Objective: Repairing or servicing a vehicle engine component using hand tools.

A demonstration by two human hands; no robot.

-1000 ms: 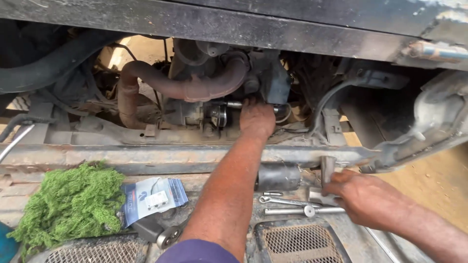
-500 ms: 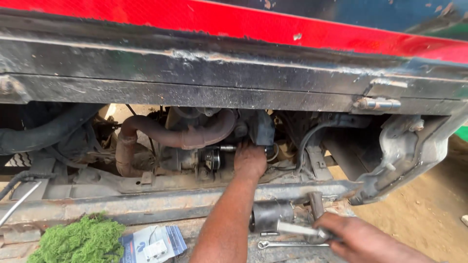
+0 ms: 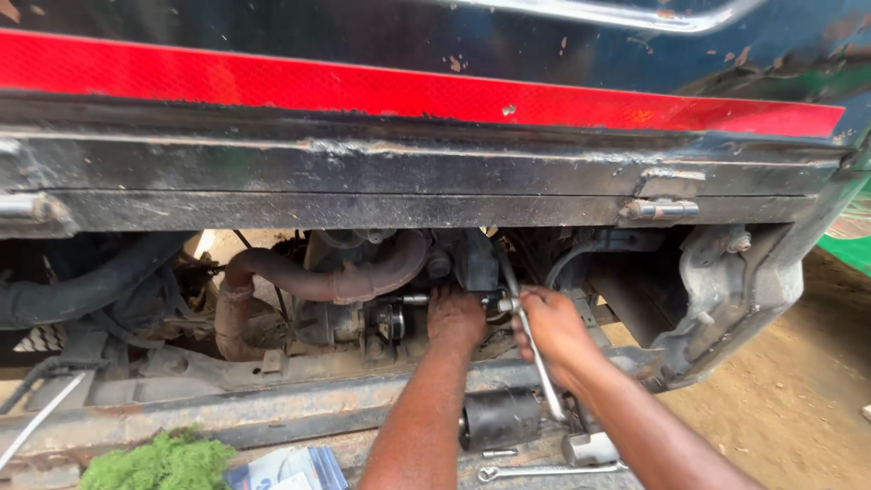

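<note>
Both my hands reach into the open engine bay under a vehicle's raised panel. My left hand (image 3: 455, 319) grips a metal engine part just right of the small dark starter-like unit (image 3: 386, 319). My right hand (image 3: 552, 328) is closed around a long silver socket wrench (image 3: 537, 363), whose head meets the engine beside my left hand; its handle slants down toward me. A rusty curved pipe (image 3: 318, 283) runs above and left of my hands.
A black cylindrical part (image 3: 500, 418), a silver spanner (image 3: 544, 471) and a small metal piece (image 3: 590, 447) lie on the frame below. Green fibrous cloth (image 3: 159, 463) and a blue-white packet (image 3: 286, 469) sit bottom left. A red strip (image 3: 363, 91) crosses the body above; sandy ground lies right.
The view has tilted up, showing the red strip. My right hand picked up the socket wrench from the frame and brought it up to the engine beside my left hand.
</note>
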